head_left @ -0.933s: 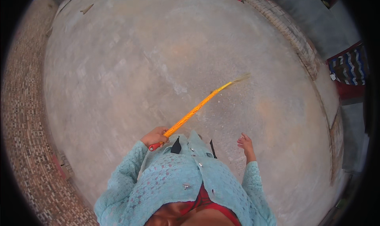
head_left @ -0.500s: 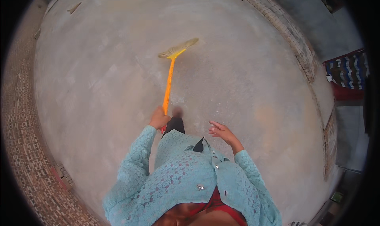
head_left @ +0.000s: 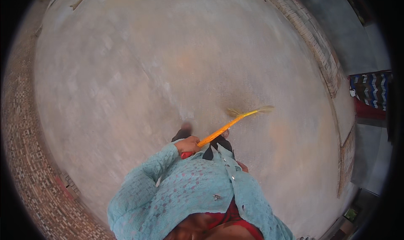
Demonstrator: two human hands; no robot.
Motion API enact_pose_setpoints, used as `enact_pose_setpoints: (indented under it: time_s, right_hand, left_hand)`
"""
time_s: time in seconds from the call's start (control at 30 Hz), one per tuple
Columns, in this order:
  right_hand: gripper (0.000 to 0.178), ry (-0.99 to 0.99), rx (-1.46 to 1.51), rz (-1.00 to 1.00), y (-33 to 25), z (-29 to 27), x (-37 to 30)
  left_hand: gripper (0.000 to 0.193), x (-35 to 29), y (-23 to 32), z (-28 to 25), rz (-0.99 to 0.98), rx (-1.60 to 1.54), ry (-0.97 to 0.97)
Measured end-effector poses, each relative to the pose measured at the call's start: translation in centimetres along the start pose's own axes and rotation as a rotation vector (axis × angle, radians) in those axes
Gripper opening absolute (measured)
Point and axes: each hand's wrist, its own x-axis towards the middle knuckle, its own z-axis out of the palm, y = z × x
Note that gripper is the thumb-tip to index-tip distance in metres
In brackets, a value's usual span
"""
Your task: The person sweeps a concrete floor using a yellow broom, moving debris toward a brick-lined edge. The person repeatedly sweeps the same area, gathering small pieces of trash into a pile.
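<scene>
My left hand [head_left: 188,145] is wrapped round the red-ended handle of a broom [head_left: 222,129], close to my waist. Its orange-yellow handle slants away to the right, and the pale bristles are spread low over the concrete floor, partly blurred. Only a small part of my right hand [head_left: 243,167] shows at the right side of my light blue cardigan [head_left: 198,181]. The fingers of that hand are hidden, and I see nothing held there.
Grey concrete floor [head_left: 126,71] stretches all round me. Patterned brick-like tiling [head_left: 25,143] curves along the left. A low step edge [head_left: 313,46] runs down the right, beyond which hangs a blue, brown and white patterned cloth [head_left: 372,88]. A small brown scrap [head_left: 77,3] lies far left.
The broom has swung from pointing ahead to pointing right, its bristles now nearer me. My left hand has moved right and closer to my body. My right hand has drawn back beside the cardigan.
</scene>
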Motion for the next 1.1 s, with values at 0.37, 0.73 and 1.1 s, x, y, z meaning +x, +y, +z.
enact_pose_setpoints:
  time_s: [0.37,0.73,1.1]
  right_hand:
    - [0.037,-0.008,0.645,0.339,-4.7,-6.8,4.6]
    - [0.038,0.108,0.769,0.388,-1.1,-8.7,0.3]
    - [0.054,0.131,0.83,0.201,-10.1,-10.0,8.5]
  left_hand:
    - [0.043,-1.6,10.0,-1.3,0.104,-0.015,0.34]
    - [0.034,18.9,12.7,-11.1,-0.082,0.277,0.713]
    - [0.025,18.7,15.8,7.6,0.064,0.016,-0.034]
